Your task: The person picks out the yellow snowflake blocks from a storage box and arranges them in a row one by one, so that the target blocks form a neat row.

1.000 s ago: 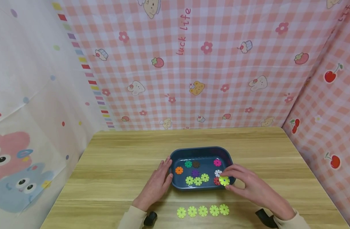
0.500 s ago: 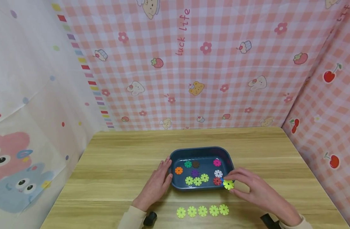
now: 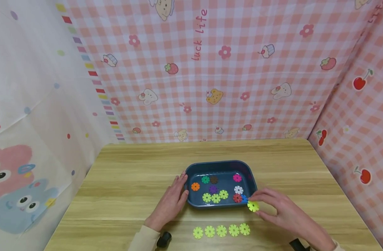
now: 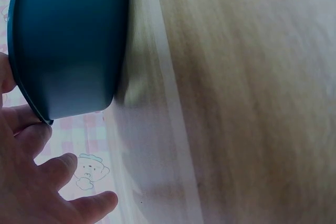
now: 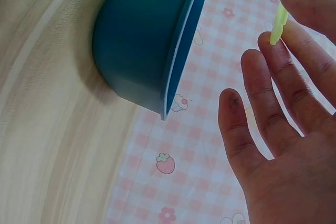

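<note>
Pinching a yellow-green disc [image 3: 253,206] beside a dark blue tub [image 3: 221,206].
The right hand [image 3: 283,212] grips the disc between thumb and fingertips, just off the tub's near right corner; the left hand [image 3: 170,203], fingers outstretched, touches the tub's left end. Five matching discs [image 3: 219,231] line the counter [image 3: 141,170] in front; multicoloured discs [image 3: 211,190] lie inside.

You have one tray [image 3: 225,182], five yellow-green discs [image 3: 219,230] in a row, three more inside the tray, one in your right hand [image 3: 282,207], and eight differently coloured discs [image 3: 236,198].
</note>
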A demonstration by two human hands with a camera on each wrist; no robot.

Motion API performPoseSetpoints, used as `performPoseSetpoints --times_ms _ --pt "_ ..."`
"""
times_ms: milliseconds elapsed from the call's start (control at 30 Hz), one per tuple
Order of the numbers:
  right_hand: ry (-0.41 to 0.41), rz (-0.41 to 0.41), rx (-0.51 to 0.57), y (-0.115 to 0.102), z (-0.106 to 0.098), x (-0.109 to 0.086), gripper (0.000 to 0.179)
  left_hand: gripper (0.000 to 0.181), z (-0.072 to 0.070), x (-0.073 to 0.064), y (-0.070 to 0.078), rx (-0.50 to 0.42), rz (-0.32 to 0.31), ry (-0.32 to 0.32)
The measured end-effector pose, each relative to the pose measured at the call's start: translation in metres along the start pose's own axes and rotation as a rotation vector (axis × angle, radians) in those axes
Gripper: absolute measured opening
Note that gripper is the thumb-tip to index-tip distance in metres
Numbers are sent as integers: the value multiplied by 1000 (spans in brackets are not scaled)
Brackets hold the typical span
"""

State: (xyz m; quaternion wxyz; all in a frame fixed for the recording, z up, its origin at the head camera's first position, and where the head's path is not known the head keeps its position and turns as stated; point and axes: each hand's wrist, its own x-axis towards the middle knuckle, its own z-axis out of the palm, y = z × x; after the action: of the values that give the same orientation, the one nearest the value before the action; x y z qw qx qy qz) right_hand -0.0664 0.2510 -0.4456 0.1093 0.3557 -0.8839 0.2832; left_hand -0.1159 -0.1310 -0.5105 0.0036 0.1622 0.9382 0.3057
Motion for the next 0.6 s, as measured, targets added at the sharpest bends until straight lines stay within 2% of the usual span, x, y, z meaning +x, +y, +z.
performPoseSetpoints --times_ms 267,433,600 --pt "-40 48 0 2 -1 -9 42 56 0 0 0 -7 -3 0" --pt "-34 39 -3 4 1 -15 44 56 -1 -1 0 -8 -6 -4" --pt "-47 70 19 6 2 -20 45 57 -1 -1 1 -7 -8 -8"
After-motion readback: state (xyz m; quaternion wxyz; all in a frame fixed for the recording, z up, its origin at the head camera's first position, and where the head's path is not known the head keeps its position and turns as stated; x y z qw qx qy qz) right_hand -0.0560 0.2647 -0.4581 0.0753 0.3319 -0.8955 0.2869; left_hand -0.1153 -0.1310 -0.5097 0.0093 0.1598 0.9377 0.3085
